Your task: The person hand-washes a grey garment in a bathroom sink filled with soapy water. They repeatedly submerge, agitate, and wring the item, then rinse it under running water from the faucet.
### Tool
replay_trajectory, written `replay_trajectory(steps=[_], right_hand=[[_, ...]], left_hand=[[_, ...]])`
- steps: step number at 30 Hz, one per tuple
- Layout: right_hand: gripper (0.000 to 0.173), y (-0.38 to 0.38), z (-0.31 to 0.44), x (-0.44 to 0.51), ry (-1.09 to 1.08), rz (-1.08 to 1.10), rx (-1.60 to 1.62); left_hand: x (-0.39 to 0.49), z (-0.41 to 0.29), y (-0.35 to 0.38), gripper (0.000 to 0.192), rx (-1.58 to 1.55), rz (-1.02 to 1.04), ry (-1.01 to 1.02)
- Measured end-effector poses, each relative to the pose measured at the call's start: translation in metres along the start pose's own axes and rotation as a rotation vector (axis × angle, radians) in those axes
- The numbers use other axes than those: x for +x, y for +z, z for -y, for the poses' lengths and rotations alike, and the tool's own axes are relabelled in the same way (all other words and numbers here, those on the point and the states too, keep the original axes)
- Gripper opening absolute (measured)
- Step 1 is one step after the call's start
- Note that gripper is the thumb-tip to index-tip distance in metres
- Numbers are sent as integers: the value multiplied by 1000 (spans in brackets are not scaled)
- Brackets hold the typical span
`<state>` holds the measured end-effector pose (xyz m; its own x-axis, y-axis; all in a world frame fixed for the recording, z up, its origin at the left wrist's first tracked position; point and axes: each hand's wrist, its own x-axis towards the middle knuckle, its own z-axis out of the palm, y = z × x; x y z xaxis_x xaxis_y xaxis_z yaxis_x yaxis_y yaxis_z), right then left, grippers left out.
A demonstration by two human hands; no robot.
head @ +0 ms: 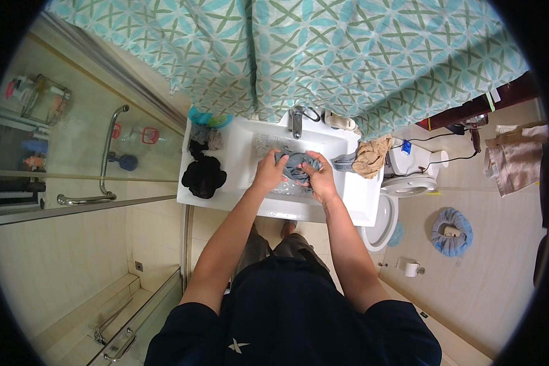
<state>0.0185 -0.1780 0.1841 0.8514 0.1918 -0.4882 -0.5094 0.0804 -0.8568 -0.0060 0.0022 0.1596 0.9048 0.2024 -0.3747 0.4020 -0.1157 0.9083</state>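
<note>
A bunched grey cloth (297,165) is gripped between my two hands over the basin of a white washbasin (238,183). On the cloth's left side is my left hand (271,171), fingers curled onto the fabric. My right hand (320,177) grips the opposite side, with its thumb on top of the cloth. Water with suds (289,186) lies in the basin beneath. Beyond my hands a chrome faucet (297,122) rises at the back rim; whether water runs from it I cannot tell.
Black cloth (204,177) and grey cloth (207,136) lie on the left ledge. A beige cloth (371,156) and a grey-blue cloth (344,162) rest on the right side. Patterned curtain (297,55) hangs behind the basin. At right stands a toilet (382,224); at left, a glass shower door handle (106,155).
</note>
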Motion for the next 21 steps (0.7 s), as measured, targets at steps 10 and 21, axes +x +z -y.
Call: replay_trajectory(steps=[10, 21], right_hand=[[21, 28, -5, -14, 40, -163, 216], [38, 67, 20, 1, -289, -441, -394]], left_hand=[[-2, 5, 0, 27, -461, 129, -117], [-10, -39, 52, 47, -364, -64, -115]])
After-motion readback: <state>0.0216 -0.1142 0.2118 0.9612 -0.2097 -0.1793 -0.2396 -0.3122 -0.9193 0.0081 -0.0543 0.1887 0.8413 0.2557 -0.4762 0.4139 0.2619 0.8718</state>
